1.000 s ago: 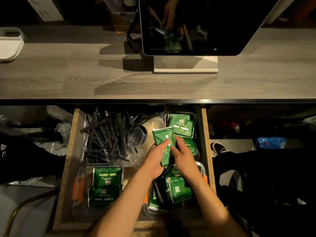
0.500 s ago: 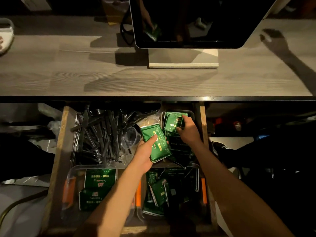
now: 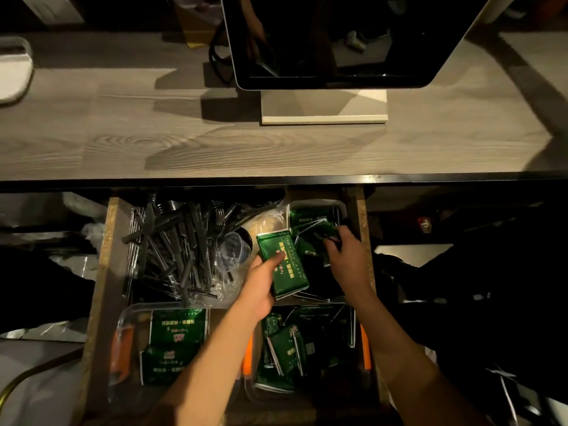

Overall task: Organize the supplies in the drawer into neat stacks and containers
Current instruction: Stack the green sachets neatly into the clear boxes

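Compared with 0.5 s before, little had been shifted. The green packet (image 3: pixel 282 263) was still gripped by the left hand (image 3: pixel 261 282), thumb laid across its face, above the middle of the drawer (image 3: pixel 106 272). The right hand (image 3: pixel 347 256) had been drawn slightly nearer within the back-right tray (image 3: pixel 313 205), its fingers curled down among the packets there; whether 1 was actually pinched could not be told in the shadow.

At the back left, a heap of black plastic cutlery (image 3: pixel 175 250) was seen, with a small clear cup (image 3: pixel 235 249) just beside the held packet. Toward the front, 2 flat packets were held in a clear container (image 3: pixel 123 321) on the left, while a jumble of tilted packets was held in a second container (image 3: pixel 353 330) on the right. Both front containers were partly covered by the forearms. Above the drawer, a dark screen (image 3: pixel 338 41) on a pale stand was seen on the wooden counter (image 3: pixel 123 133).
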Motion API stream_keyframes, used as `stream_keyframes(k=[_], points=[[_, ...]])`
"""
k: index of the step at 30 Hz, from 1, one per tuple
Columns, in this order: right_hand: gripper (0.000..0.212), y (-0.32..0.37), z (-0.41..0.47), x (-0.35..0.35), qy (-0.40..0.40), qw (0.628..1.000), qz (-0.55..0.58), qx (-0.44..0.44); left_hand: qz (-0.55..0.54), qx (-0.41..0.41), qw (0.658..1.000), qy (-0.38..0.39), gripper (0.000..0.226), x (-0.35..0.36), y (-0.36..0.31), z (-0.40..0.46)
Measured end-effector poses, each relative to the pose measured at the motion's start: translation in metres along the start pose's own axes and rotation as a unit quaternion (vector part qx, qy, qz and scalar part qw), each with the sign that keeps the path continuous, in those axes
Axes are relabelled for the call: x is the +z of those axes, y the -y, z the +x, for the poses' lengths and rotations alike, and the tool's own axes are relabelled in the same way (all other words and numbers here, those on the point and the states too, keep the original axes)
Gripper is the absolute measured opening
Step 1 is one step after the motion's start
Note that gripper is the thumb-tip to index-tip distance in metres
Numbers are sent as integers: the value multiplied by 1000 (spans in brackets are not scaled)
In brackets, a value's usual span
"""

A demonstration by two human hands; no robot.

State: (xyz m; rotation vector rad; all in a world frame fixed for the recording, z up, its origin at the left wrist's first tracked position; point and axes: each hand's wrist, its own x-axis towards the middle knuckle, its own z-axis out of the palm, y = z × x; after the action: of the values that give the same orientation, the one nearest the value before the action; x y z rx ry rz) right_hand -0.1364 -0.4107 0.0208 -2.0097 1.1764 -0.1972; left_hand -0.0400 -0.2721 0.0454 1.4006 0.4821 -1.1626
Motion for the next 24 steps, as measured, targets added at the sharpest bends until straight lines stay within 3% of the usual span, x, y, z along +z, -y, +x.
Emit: stream_keyframes(k=[2, 5, 7, 10, 14, 18, 21, 24], points=[[12, 14, -9, -11, -13, 995, 94, 10, -6, 6, 1000, 4, 32, 3, -2, -3], [12, 32, -20, -21, -12, 968, 249, 33, -4, -15, 1000, -2, 55, 10, -6, -9], [19, 38, -27, -18, 18, 955, 293, 43, -32, -37, 998, 30, 41, 14, -9, -15], [40, 40, -37, -5, 63, 960, 270, 51, -62, -49, 995, 68, 44, 18, -6, -19], [37, 38, -46, 9, 86, 965, 244, 41, -1, -13, 999, 40, 87, 20, 2, -19], [28, 30, -43, 10, 102, 968, 231, 6, 9, 39, 999, 27, 65, 14, 7, -11], [26, 19, -27, 12, 62, 978, 192, 53, -2, 67, 997, 22, 83, 6, 7, -7], [35, 4, -4, 13, 53, 991, 97, 75, -14, 64, 998, -6, 79, -3, 1, -6]])
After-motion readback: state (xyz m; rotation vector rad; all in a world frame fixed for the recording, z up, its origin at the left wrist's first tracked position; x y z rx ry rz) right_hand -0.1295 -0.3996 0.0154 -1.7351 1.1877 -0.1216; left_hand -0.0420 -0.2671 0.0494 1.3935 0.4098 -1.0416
